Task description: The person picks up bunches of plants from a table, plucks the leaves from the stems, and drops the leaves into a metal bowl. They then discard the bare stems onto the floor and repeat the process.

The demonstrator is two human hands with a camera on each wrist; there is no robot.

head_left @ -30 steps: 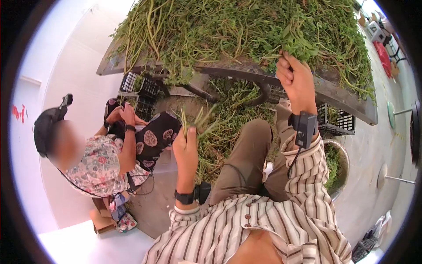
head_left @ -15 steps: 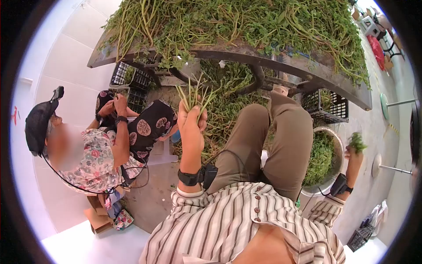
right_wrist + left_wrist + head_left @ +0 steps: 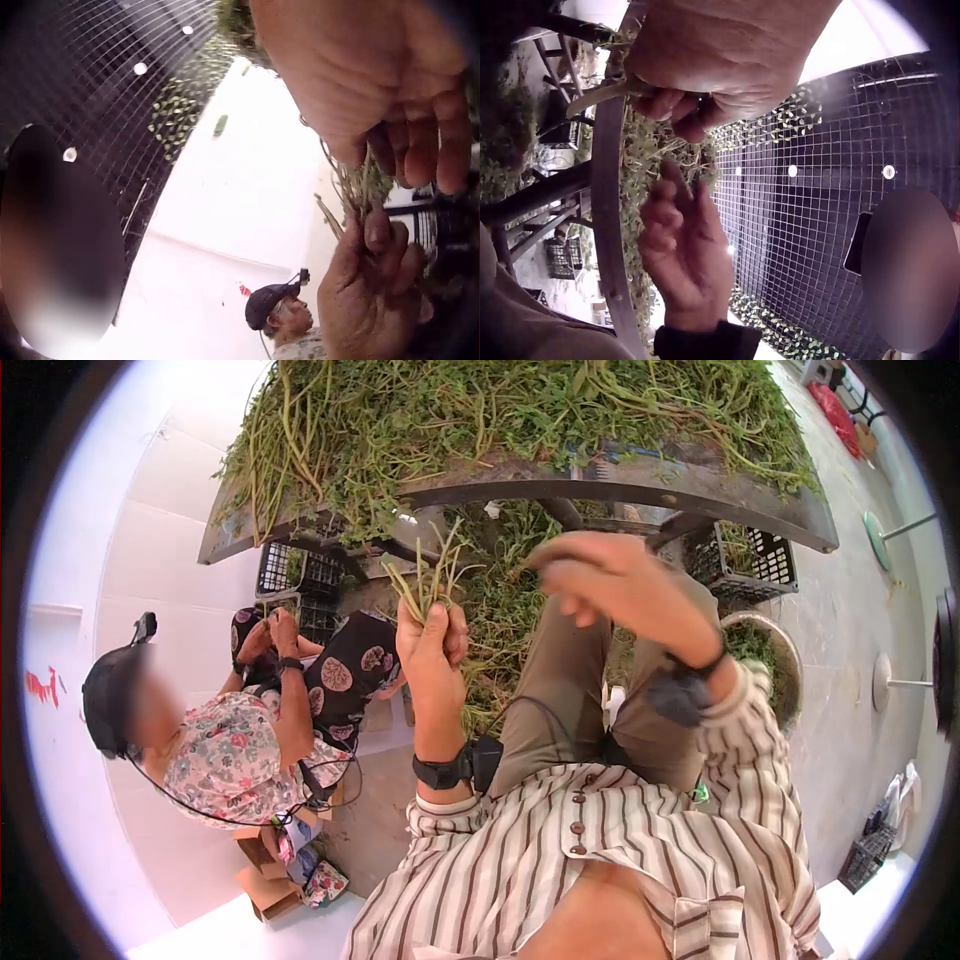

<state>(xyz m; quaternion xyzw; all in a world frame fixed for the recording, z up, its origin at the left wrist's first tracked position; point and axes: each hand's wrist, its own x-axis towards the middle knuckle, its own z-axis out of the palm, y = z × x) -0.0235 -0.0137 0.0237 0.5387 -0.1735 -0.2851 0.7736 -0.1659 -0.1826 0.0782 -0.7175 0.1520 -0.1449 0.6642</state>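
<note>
A small bunch of cut green stems (image 3: 428,582) fans upward out of my left hand (image 3: 432,650), which grips it between thumb and fingers in front of my left knee. My right hand (image 3: 615,585), blurred in the head view, is over my knees, to the right of the stems. Its fingers are loosely bent with nothing between them, as the left wrist view shows of the same right hand (image 3: 686,259). A heap of leafy greens (image 3: 500,420) covers the dark table (image 3: 620,488) ahead of both hands.
Black crates (image 3: 765,565) stand beneath the table, with loose greens (image 3: 490,585) on the floor there. A round metal basin (image 3: 793,665) holding greens is beside my right leg. To my left sits another person in a flowered shirt (image 3: 235,760), working with both hands.
My right hand took a leafy sprig from the table edge, carried it right past the basin, and is now back over my knees without it. The left hand keeps its stems.
</note>
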